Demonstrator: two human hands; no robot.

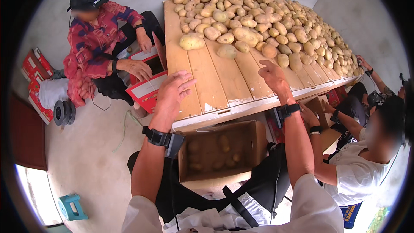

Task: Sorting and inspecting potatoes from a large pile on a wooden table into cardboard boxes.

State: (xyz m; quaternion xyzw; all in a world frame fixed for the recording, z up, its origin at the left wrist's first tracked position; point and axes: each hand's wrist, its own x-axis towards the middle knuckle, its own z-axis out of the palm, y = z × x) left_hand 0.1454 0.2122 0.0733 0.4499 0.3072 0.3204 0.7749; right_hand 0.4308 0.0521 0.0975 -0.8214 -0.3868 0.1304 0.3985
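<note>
My left hand (174, 92) hovers at the left edge of a plank tabletop (216, 85), with its fingers apart and nothing in them. Over the right part of the bare planks is my right hand (274, 77), loosely bent and empty, close to the front potatoes of the heap. Loose potatoes (245, 35) are piled across the back of the tabletop. A large pale potato (192, 41) and a greenish one (227, 51) lie at the heap's near edge. Below the table edge, between my knees, an open cardboard box (220, 175) holds several potatoes (224, 142) on its bottom.
At left, a seated person (93, 38) in a patterned shirt reaches into a red carton (145, 91). Another person (359, 171) sits close on my right beside a cardboard box (315, 108). A third person's arm reaches the heap's far right. A turquoise stool (72, 207) stands lower left.
</note>
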